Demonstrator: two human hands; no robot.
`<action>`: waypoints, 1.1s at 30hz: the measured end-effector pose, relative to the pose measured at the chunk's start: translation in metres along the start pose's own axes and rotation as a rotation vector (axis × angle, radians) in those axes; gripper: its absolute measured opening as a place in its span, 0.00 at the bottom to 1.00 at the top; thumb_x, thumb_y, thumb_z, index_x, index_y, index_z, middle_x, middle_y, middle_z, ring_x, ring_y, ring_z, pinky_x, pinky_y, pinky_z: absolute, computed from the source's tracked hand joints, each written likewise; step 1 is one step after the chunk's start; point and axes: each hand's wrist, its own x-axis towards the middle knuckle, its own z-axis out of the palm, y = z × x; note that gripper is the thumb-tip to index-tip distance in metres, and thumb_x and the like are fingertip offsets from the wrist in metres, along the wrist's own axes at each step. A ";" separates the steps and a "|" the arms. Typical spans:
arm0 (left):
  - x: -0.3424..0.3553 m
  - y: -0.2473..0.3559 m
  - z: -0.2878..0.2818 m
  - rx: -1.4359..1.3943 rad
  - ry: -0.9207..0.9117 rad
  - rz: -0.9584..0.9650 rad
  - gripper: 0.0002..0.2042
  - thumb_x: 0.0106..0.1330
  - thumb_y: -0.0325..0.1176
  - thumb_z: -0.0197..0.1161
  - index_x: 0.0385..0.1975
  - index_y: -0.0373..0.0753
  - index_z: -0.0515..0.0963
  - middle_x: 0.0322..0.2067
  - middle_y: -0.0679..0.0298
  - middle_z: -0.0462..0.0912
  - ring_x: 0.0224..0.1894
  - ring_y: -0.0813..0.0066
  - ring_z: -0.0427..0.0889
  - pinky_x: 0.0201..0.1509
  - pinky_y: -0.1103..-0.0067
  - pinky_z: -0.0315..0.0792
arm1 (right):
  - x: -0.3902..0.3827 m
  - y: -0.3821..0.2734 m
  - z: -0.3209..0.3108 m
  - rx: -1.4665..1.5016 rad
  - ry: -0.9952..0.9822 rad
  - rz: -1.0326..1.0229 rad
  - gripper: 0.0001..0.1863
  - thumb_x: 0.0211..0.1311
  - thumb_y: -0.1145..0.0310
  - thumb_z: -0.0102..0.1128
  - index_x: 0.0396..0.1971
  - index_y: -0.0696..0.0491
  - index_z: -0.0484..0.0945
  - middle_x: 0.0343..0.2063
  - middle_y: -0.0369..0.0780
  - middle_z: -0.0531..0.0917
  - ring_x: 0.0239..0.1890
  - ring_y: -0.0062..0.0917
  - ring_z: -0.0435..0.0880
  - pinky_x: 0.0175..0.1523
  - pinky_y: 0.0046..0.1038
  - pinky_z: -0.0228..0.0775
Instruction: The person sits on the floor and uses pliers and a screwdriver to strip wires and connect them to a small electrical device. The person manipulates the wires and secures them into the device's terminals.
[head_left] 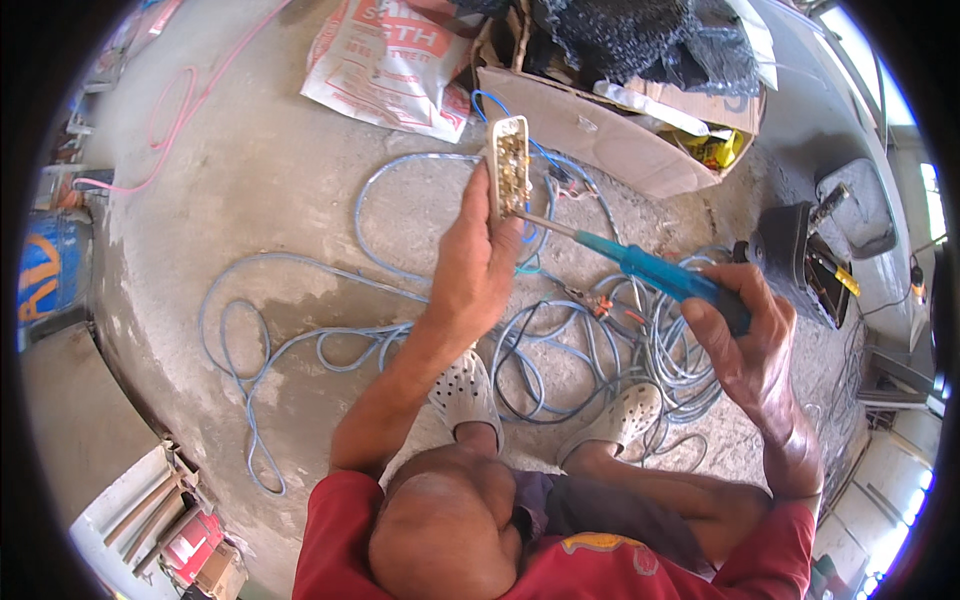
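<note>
My left hand (468, 265) holds up a narrow white power strip housing (495, 185), its inside facing up and brass-coloured metal parts showing in it. In my right hand (755, 340) is a screwdriver (640, 265) with a translucent blue handle and a dark end. Its tip meets the lower end of the housing, close to my left thumb; whether it sits on a screw is too small to tell. A thin blue wire (487, 97) loops near the housing's top end. Below both hands, a long blue-grey cable (330, 265) lies in loose loops on the floor.
A torn cardboard box (600, 125) with black plastic stands ahead, beside a white and red sack (385, 75). At right is a black tool case (785, 250) by a grey chair (860, 205). Cable coils surround my light clogs (465, 390). A blue container (50, 265) stands far left.
</note>
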 end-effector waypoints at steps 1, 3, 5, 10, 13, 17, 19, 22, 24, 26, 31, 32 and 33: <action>0.000 0.002 0.001 0.022 0.008 -0.007 0.30 0.74 0.27 0.53 0.72 0.31 0.50 0.56 0.54 0.75 0.56 0.72 0.75 0.61 0.76 0.69 | 0.000 -0.001 0.001 0.016 0.016 -0.062 0.18 0.56 0.65 0.74 0.41 0.56 0.77 0.28 0.43 0.84 0.29 0.33 0.87 0.34 0.30 0.78; 0.002 0.006 0.003 0.066 0.023 -0.021 0.30 0.74 0.28 0.54 0.72 0.31 0.50 0.55 0.54 0.76 0.55 0.72 0.76 0.60 0.76 0.70 | 0.001 -0.003 0.004 0.049 0.049 -0.184 0.18 0.58 0.64 0.72 0.40 0.57 0.76 0.27 0.44 0.84 0.29 0.32 0.86 0.35 0.29 0.78; 0.003 0.005 0.001 0.114 0.043 0.028 0.29 0.74 0.26 0.52 0.72 0.32 0.51 0.55 0.51 0.77 0.54 0.70 0.77 0.59 0.75 0.71 | -0.001 -0.001 0.005 0.155 0.023 -0.047 0.19 0.59 0.61 0.71 0.40 0.59 0.75 0.25 0.44 0.82 0.26 0.30 0.83 0.34 0.28 0.75; -0.002 -0.007 -0.001 0.215 0.078 0.094 0.29 0.73 0.25 0.52 0.72 0.32 0.51 0.55 0.48 0.77 0.54 0.65 0.79 0.59 0.72 0.71 | 0.012 0.000 -0.004 0.191 -0.044 0.120 0.17 0.58 0.62 0.70 0.38 0.60 0.78 0.25 0.44 0.81 0.26 0.30 0.82 0.34 0.29 0.72; -0.002 -0.001 0.001 0.256 0.052 0.099 0.30 0.72 0.25 0.53 0.71 0.32 0.51 0.56 0.44 0.76 0.56 0.57 0.79 0.60 0.70 0.71 | 0.011 0.002 0.013 -0.074 0.130 -0.255 0.11 0.60 0.67 0.68 0.37 0.58 0.79 0.28 0.45 0.81 0.27 0.34 0.82 0.34 0.31 0.73; 0.000 0.002 0.004 0.261 0.066 0.257 0.32 0.66 0.19 0.55 0.69 0.28 0.50 0.61 0.31 0.66 0.58 0.34 0.73 0.60 0.59 0.73 | 0.003 0.017 0.022 0.111 0.058 -0.003 0.13 0.59 0.66 0.69 0.38 0.57 0.79 0.27 0.40 0.79 0.26 0.25 0.79 0.28 0.25 0.70; -0.003 0.001 -0.002 0.269 0.062 0.278 0.32 0.65 0.18 0.55 0.68 0.28 0.50 0.59 0.30 0.67 0.57 0.32 0.72 0.59 0.58 0.73 | 0.005 0.014 0.016 0.518 -0.191 0.527 0.13 0.59 0.66 0.70 0.39 0.56 0.78 0.26 0.38 0.79 0.27 0.21 0.78 0.28 0.23 0.69; -0.002 0.001 -0.001 0.284 0.059 0.303 0.32 0.65 0.18 0.55 0.68 0.28 0.50 0.58 0.30 0.67 0.57 0.31 0.72 0.58 0.57 0.74 | 0.002 0.011 0.018 0.320 -0.098 0.176 0.14 0.56 0.69 0.71 0.39 0.56 0.77 0.23 0.35 0.77 0.26 0.19 0.76 0.31 0.23 0.69; -0.003 0.001 0.002 0.294 0.045 0.262 0.32 0.65 0.18 0.55 0.68 0.28 0.50 0.58 0.31 0.67 0.57 0.32 0.72 0.57 0.57 0.74 | 0.002 0.016 0.024 0.083 0.024 -0.127 0.15 0.54 0.70 0.71 0.39 0.56 0.77 0.24 0.35 0.77 0.27 0.20 0.76 0.31 0.24 0.69; 0.001 -0.003 0.008 0.286 0.071 0.307 0.32 0.65 0.18 0.55 0.68 0.28 0.50 0.58 0.31 0.68 0.57 0.32 0.73 0.56 0.57 0.75 | 0.001 0.030 0.031 -0.119 0.176 -0.357 0.15 0.52 0.70 0.72 0.38 0.56 0.77 0.25 0.36 0.78 0.28 0.20 0.76 0.31 0.24 0.68; 0.006 0.002 0.000 0.336 0.103 0.334 0.31 0.65 0.18 0.55 0.68 0.28 0.52 0.57 0.32 0.70 0.54 0.33 0.76 0.53 0.58 0.77 | 0.012 0.021 0.021 0.449 -0.145 0.278 0.15 0.52 0.66 0.69 0.36 0.59 0.78 0.23 0.32 0.76 0.23 0.17 0.70 0.28 0.21 0.62; 0.000 -0.005 -0.008 0.356 0.131 0.347 0.31 0.65 0.18 0.55 0.68 0.29 0.52 0.56 0.32 0.71 0.53 0.34 0.77 0.53 0.58 0.77 | 0.019 0.011 0.020 0.544 -0.234 0.391 0.16 0.53 0.65 0.68 0.36 0.60 0.79 0.22 0.32 0.76 0.22 0.16 0.69 0.28 0.21 0.61; -0.006 -0.013 -0.016 0.377 0.170 0.359 0.32 0.64 0.18 0.55 0.68 0.29 0.52 0.56 0.33 0.71 0.52 0.35 0.78 0.52 0.58 0.78 | 0.026 0.000 0.023 0.628 -0.333 0.498 0.16 0.53 0.64 0.68 0.36 0.60 0.79 0.22 0.31 0.75 0.22 0.16 0.68 0.28 0.21 0.61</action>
